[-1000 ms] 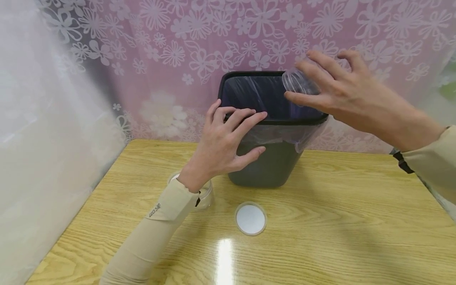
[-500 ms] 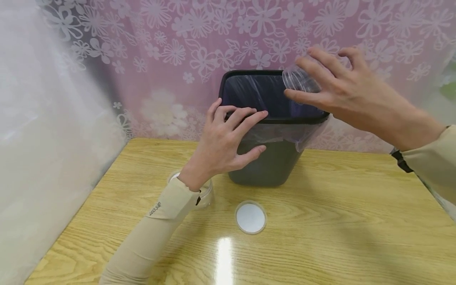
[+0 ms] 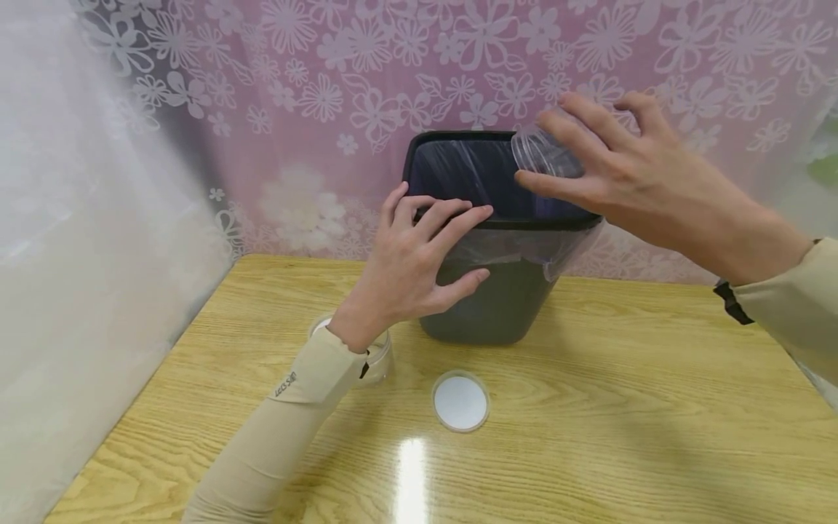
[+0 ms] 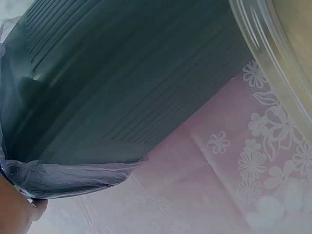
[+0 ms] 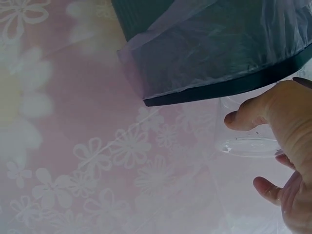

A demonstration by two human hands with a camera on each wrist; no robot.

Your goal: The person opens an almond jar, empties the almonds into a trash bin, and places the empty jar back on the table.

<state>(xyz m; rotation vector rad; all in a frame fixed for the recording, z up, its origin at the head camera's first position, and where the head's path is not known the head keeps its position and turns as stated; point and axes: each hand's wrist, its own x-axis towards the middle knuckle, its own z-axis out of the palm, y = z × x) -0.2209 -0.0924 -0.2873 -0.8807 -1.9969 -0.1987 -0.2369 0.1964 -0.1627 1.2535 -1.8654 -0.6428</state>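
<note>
In the head view my right hand point(image 3: 628, 160) holds a clear plastic jar point(image 3: 546, 149) on its side, its ridged mouth tilted toward the bin opening. The right wrist view shows the jar point(image 5: 248, 144) beyond the thumb, close to the rim; a few dark specks show in it. A dark grey trash bin point(image 3: 491, 302) with a thin clear-purple liner bag point(image 3: 452, 164) stands on the table. My left hand point(image 3: 409, 262) rests its fingers on the bin's near-left rim, with the thumb spread away in front of the wall. What lies deep in the bin is hidden.
A round lid point(image 3: 461, 402) with a white liner lies on the wooden table point(image 3: 622, 422). Partly behind my left wrist stands another clear jar point(image 3: 380, 360). A pink flowered curtain point(image 3: 314, 145) hangs close behind the bin.
My right hand and the jar have shifted slightly left and down, farther over the bin opening. The left hand stays on the rim.
</note>
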